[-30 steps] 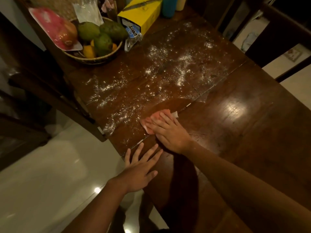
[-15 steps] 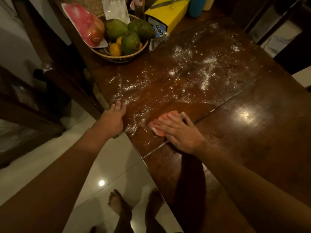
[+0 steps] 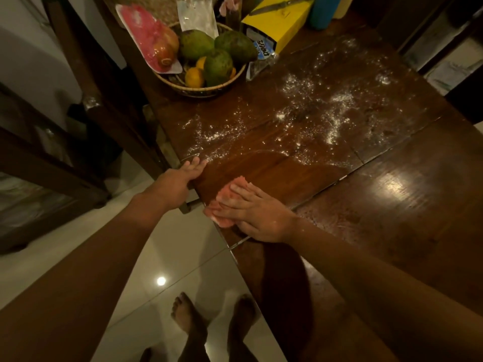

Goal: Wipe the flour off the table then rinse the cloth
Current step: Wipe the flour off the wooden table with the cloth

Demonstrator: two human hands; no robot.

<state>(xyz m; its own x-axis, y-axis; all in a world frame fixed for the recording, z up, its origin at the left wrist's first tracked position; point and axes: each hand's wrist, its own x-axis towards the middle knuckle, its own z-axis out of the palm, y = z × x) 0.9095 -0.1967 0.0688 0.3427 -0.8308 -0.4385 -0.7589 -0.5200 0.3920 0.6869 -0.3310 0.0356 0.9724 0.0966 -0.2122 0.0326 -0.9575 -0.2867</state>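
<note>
A pink cloth [image 3: 226, 196] lies flat on the dark wooden table [image 3: 407, 205], right at its left edge. My right hand [image 3: 252, 214] presses down on the cloth with fingers spread. My left hand [image 3: 177, 182] sits against the table's left edge, palm down, fingers reaching onto the top near a streak of flour. White flour [image 3: 308, 118] is scattered over the far half of the table. A wiped, flour-free band runs just beyond the cloth.
A woven basket [image 3: 209, 86] of green and orange fruit stands at the far left, with a pink packet [image 3: 149, 37] leaning on it. A yellow box [image 3: 282, 22] and a blue bottle [image 3: 322, 10] stand behind. Dark chairs [image 3: 86, 82] and pale tiled floor [image 3: 167, 252] lie left. My bare feet show below.
My right hand has dragged the cloth leftward to the table edge, clearing flour there. My left hand rose from beside the table to the table's edge and stays there.
</note>
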